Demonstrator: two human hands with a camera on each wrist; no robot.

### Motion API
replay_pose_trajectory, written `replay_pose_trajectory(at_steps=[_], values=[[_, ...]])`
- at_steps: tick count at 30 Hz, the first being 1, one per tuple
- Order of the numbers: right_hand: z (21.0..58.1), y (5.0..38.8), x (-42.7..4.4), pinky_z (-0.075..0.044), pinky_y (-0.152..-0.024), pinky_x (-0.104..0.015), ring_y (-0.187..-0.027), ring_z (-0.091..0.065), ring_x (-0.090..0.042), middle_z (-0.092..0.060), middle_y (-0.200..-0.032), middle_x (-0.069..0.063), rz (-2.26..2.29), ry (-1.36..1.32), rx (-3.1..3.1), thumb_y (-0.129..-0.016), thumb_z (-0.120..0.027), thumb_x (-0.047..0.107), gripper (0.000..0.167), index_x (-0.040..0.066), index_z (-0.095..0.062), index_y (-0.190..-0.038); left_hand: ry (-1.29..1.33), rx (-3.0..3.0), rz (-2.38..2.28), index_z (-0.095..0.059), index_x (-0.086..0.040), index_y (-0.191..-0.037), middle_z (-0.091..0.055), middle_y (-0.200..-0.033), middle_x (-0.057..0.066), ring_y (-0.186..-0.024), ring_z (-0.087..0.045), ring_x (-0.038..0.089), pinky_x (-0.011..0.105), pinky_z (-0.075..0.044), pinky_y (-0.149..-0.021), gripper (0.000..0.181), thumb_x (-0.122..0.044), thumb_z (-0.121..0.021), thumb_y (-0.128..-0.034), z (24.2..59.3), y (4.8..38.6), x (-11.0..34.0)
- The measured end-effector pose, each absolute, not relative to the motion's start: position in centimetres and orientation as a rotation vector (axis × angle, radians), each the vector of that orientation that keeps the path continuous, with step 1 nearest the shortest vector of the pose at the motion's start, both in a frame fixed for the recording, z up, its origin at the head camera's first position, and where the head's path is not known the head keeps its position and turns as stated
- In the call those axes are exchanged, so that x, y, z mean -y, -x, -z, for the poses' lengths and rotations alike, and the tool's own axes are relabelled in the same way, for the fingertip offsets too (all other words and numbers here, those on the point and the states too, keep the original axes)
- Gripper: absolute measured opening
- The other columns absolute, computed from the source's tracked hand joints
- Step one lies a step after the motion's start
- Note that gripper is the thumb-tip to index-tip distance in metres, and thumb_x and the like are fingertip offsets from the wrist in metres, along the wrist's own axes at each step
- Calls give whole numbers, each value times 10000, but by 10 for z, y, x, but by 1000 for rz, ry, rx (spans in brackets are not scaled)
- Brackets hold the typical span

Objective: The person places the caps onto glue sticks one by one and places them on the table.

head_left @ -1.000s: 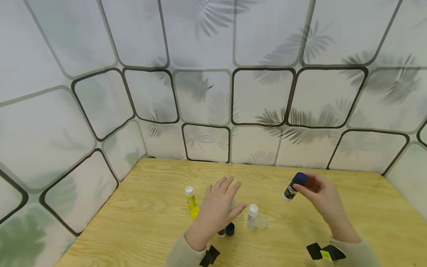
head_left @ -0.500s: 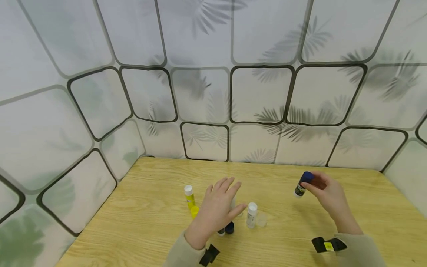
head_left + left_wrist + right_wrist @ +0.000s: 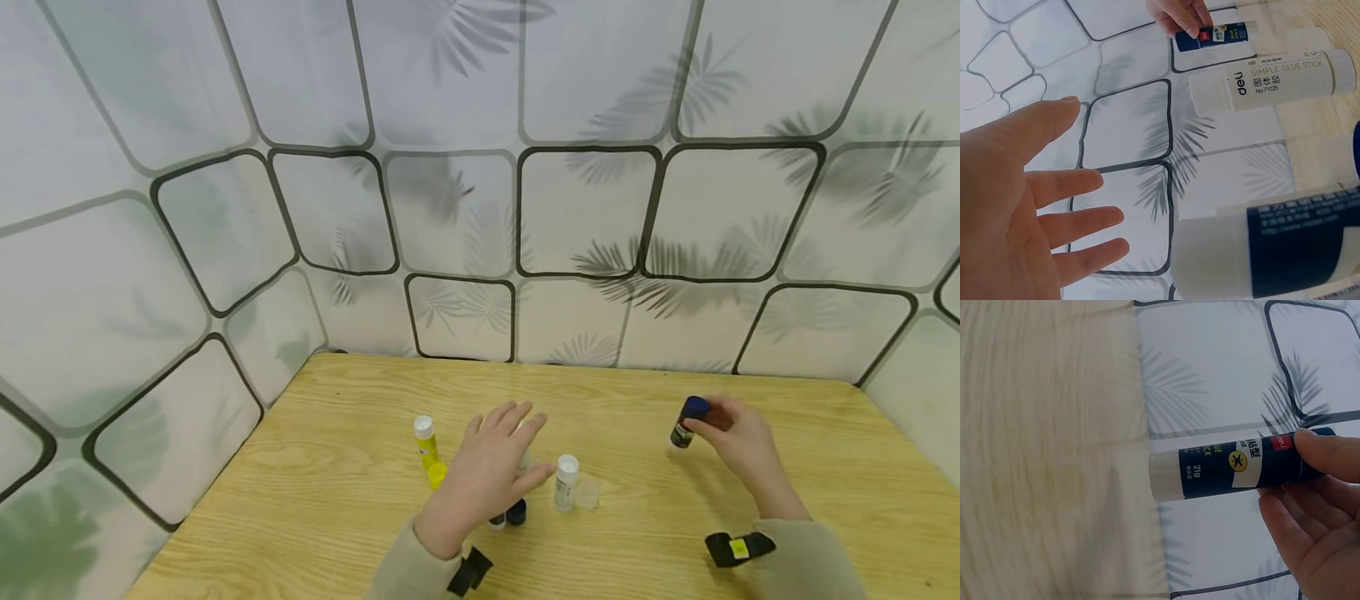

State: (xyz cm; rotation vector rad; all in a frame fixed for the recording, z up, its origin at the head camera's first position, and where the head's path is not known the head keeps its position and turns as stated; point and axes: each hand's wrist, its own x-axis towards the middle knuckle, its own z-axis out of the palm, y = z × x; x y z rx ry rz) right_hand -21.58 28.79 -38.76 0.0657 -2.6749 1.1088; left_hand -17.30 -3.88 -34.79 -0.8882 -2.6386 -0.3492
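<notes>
My right hand pinches a dark blue glue stick by its capped top, low over the right side of the table. In the right wrist view, the glue stick shows its white base. My left hand hovers with fingers spread and holds nothing. Beneath it a second dark blue glue stick stands uncapped, mostly hidden in the head view, near a dark blue cap. A white glue stick stands just right of the left hand, beside a clear cap.
To the left of my left hand stands a yellow glue stick with a white top, a yellow cap next to it. The wooden table meets a patterned curtain at the back and left.
My right hand has carried the dark blue glue stick to the right, then lowered it and brought it more upright. My left hand has stayed nearly still.
</notes>
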Motion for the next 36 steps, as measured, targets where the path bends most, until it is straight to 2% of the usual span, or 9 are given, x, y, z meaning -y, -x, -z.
replay_pose_trajectory(at_steps=[9,14,22,36], values=[[395,220,-292,-457,-706,-449,-895,-533,-380,-554,-995,-262,-1093,-72,2736,-841,-609,252,527,-126,-449,-1172,883,2637,331,-466,-150,-1282,-419,-1316,76,-1198,-366,252,531,-347,-878,542,-469,-516,-847,346,172,39],[399,222,-293,-470,-689,-421,-884,-546,-367,-561,-990,-262,-1115,-83,2737,-835,-619,199,485,-119,-457,-1163,878,2642,318,-465,-154,-1285,-415,-1319,72,-1200,-364,247,533,-345,-880,547,-480,-505,-848,346,173,39],[402,223,-293,-473,-712,-414,-922,-537,-386,-537,-1036,-293,-1150,-108,2732,-842,-607,159,466,-122,-443,-1175,874,2655,314,-460,-164,-1289,-406,-1328,68,-1209,-352,245,537,-337,-886,547,-485,-499,-848,347,174,39],[401,222,-296,-463,-756,-422,-1002,-493,-414,-483,-1117,-320,-1214,-124,2787,-869,-572,200,527,-125,-374,-1233,876,2662,321,-465,-163,-1288,-407,-1327,71,-1206,-357,250,538,-340,-883,548,-484,-506,-845,346,173,40]])
